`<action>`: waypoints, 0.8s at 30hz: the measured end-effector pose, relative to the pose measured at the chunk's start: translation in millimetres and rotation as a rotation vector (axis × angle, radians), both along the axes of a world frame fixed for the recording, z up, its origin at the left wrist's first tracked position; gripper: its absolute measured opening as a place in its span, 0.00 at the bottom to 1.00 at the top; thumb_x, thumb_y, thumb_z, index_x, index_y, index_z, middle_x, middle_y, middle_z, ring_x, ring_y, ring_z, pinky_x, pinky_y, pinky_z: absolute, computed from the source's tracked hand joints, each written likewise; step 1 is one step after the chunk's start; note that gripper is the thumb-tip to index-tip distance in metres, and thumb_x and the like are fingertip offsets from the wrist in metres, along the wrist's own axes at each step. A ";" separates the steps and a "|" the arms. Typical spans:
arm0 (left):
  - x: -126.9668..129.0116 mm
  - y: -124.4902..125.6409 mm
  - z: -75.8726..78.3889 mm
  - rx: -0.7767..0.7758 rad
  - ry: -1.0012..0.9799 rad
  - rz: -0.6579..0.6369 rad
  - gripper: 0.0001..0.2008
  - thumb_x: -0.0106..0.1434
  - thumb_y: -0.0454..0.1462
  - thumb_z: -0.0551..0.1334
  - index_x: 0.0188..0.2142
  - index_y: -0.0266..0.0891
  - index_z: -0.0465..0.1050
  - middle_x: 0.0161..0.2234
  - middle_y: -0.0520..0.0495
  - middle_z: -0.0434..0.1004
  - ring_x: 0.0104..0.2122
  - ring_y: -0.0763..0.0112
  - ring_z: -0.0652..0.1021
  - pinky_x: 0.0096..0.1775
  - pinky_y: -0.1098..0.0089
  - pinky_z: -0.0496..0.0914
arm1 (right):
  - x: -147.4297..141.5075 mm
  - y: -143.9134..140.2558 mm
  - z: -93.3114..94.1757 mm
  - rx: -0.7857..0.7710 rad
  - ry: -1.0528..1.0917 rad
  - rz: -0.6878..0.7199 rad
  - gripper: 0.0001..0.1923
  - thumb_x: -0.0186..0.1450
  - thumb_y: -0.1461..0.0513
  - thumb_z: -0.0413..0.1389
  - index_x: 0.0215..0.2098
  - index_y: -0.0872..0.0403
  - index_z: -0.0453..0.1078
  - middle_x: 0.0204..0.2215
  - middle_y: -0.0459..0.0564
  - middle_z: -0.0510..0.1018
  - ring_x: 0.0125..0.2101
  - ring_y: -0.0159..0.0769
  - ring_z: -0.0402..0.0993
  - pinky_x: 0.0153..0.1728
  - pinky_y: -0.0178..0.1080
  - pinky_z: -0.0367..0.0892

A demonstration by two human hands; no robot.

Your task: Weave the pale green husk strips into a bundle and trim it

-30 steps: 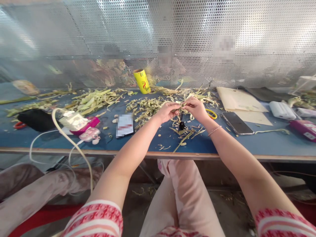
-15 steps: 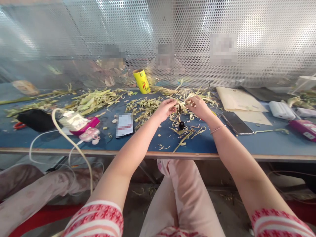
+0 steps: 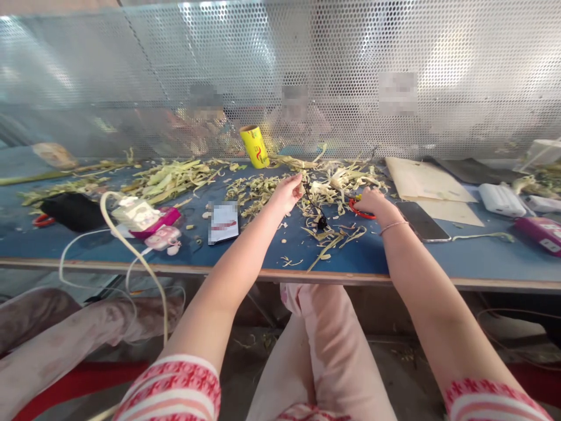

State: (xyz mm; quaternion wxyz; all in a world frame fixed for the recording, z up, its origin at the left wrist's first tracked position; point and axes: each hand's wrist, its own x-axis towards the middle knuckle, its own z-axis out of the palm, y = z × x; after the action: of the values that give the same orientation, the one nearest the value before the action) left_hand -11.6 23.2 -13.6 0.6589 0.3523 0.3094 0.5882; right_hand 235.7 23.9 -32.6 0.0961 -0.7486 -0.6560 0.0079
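Forward and to the right of a tilted yellow tube (image 3: 254, 146), a thin black cord (image 3: 322, 223) runs down from beside a person's left hand (image 3: 287, 196) to a dark tangle on the table. That hand's fingertips are drawn together, but whether they pinch the cord cannot be made out. Farther right of the tube, the right hand (image 3: 376, 203) reaches down over a red loop (image 3: 362, 211) with a bit of yellow; the palm hides the rest, and one cannot tell whether the fingers have closed on it. Pale plant shreds (image 3: 344, 176) spread rightward from the tube's base, partly screened by the left hand.

Well to the tube's right lie beige sheets (image 3: 429, 178) and a dark phone (image 3: 423, 221), the latter just beside the right wrist; farther out, the frame cuts off a purple case (image 3: 541, 234). Forward and left of the tube, a card (image 3: 224, 222) is blurred past reading. Behind the tube, a perforated panel (image 3: 307, 52) bounds the work, shapes beyond it indistinct. The table's front edge (image 3: 333, 275) runs opposite the tube, with open blue surface (image 3: 477, 254) right of the right forearm and a narrower stretch between the forearms.
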 end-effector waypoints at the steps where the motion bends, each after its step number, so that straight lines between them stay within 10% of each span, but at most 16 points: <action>1: -0.3 0.2 -0.4 -0.001 -0.011 -0.003 0.06 0.56 0.32 0.66 0.26 0.36 0.69 0.19 0.56 0.68 0.20 0.82 0.71 0.27 0.78 0.66 | -0.9 -3.2 2.5 -0.042 -0.005 -0.030 0.32 0.53 0.62 0.57 0.55 0.69 0.62 0.48 0.72 0.69 0.51 0.57 0.66 0.48 0.50 0.63; 5: 0.7 0.1 -1.3 0.014 -0.024 -0.027 0.05 0.58 0.28 0.62 0.29 0.36 0.68 0.23 0.54 0.72 0.25 0.78 0.76 0.35 0.72 0.72 | -13.5 -16.2 14.7 0.186 0.101 0.081 0.26 0.55 0.66 0.55 0.52 0.62 0.65 0.53 0.68 0.65 0.54 0.56 0.63 0.49 0.50 0.63; 11: 9.9 -7.3 -0.7 0.077 0.041 -0.103 0.09 0.57 0.21 0.57 0.33 0.33 0.70 0.26 0.51 0.75 0.29 0.78 0.78 0.42 0.71 0.73 | -59.5 -22.6 16.7 0.380 0.628 0.519 0.09 0.61 0.60 0.53 0.36 0.57 0.71 0.32 0.52 0.76 0.34 0.36 0.72 0.42 0.41 0.66; 24: 19.0 -16.8 -3.2 0.112 0.084 -0.122 0.10 0.53 0.25 0.65 0.33 0.35 0.69 0.25 0.53 0.76 0.28 0.79 0.78 0.42 0.71 0.73 | -80.3 -28.8 10.3 0.416 1.139 0.494 0.13 0.52 0.52 0.61 0.25 0.55 0.74 0.20 0.44 0.72 0.26 0.32 0.66 0.28 0.36 0.61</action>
State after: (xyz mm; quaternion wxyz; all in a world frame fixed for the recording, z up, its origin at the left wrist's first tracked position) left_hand 7.4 6.4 -16.8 0.6593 0.4312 0.2815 0.5479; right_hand 155.4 -4.9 -22.2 0.5667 -0.4202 -0.6431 0.2978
